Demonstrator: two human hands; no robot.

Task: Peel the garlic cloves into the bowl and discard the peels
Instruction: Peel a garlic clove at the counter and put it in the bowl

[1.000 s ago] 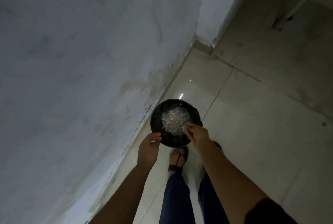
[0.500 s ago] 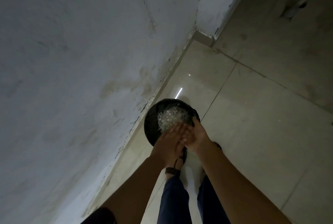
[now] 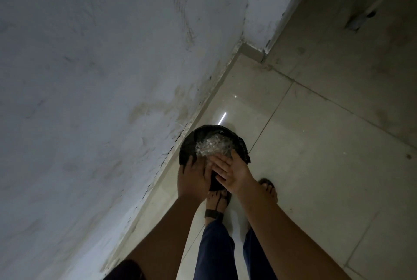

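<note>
Left grip: the left hand (image 3: 193,178) is slack and holds nothing. Its back faces the camera, with straight fingers reaching right over the near rim of the bin.
Right grip: the right hand (image 3: 233,172) is likewise loose and holds nothing. Its fingers (image 3: 217,168) are straight and spread, pointing left, and the thumb points to the far side.
Contact: the right fingers lie across the left fingers, touching them, directly above the bin's near edge.
Peels: a heap of pale, papery garlic peels (image 3: 212,146) lies inside the bin, just beyond the fingertips of both hands. Whether any fingertip touches the heap cannot be told.
Bin: a round black bin lined with a black plastic bag (image 3: 187,146) stands on the floor, close to the foot of the wall. Its near part is hidden under the hands.
Feet: two feet in dark strapped sandals (image 3: 216,203) stand just near of the bin, below blue trousers (image 3: 214,246).
Floor: pale glossy floor tiles (image 3: 316,167) spread to the right and far side, with a bright streak of reflected light (image 3: 222,119) just beyond the bin.
Wall: a white, stained plaster wall (image 3: 90,76) fills the left.
</note>
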